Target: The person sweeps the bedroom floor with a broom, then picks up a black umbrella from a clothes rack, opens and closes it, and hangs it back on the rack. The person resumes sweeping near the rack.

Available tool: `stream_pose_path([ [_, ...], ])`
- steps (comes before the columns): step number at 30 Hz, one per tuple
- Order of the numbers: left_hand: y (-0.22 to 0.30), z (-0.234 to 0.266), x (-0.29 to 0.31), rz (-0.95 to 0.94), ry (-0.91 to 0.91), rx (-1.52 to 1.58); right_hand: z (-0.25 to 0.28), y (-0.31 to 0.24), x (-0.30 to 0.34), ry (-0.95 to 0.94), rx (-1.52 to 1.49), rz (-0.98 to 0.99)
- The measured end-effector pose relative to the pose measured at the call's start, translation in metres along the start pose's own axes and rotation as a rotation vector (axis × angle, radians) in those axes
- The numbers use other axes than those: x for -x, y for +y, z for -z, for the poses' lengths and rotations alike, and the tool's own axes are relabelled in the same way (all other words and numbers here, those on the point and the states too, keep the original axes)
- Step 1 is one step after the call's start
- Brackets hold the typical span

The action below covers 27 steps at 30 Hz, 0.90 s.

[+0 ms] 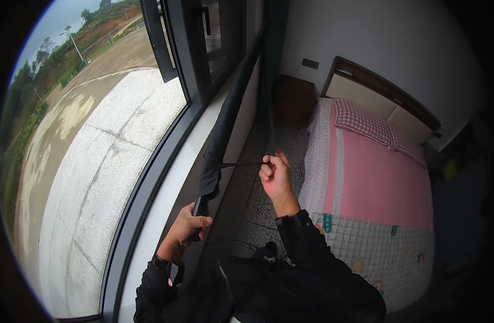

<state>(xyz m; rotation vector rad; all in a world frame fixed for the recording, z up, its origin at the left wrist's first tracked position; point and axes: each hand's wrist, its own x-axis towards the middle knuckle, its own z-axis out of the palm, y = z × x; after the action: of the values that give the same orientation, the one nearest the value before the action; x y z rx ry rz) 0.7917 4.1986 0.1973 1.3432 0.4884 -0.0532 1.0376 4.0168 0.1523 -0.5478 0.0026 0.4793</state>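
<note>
A long black umbrella (229, 116), folded closed, slants up and away beside the window. My left hand (189, 223) is wrapped around its dark handle at the near end. From the umbrella's lower part a thin black strap (240, 163) stretches across to the right. My right hand (276, 176) is closed, its fingertips pinching the strap's end. The strap looks taut, and the right hand stays apart from the umbrella's cloth.
To my left is a dark-framed window (134, 220) with a pale sill (166, 183). A bed (381, 188) with pink bedding stands on the right, with a brown nightstand (293, 101) near its head. Speckled floor (257, 199) lies between bed and window wall.
</note>
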Motion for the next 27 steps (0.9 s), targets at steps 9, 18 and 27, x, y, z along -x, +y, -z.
stream_pose_path([
  [9,0.008,0.022,0.007,0.220,0.029,-0.076,0.026,-0.006,0.007,-0.311,0.848,-0.160],
  [18,-0.027,0.007,0.009,0.470,0.175,-0.123,0.106,0.030,-0.036,-0.085,0.926,-0.348],
  [27,-0.085,0.005,0.016,0.525,0.365,0.114,0.098,0.082,-0.051,-1.248,1.749,-0.651],
])
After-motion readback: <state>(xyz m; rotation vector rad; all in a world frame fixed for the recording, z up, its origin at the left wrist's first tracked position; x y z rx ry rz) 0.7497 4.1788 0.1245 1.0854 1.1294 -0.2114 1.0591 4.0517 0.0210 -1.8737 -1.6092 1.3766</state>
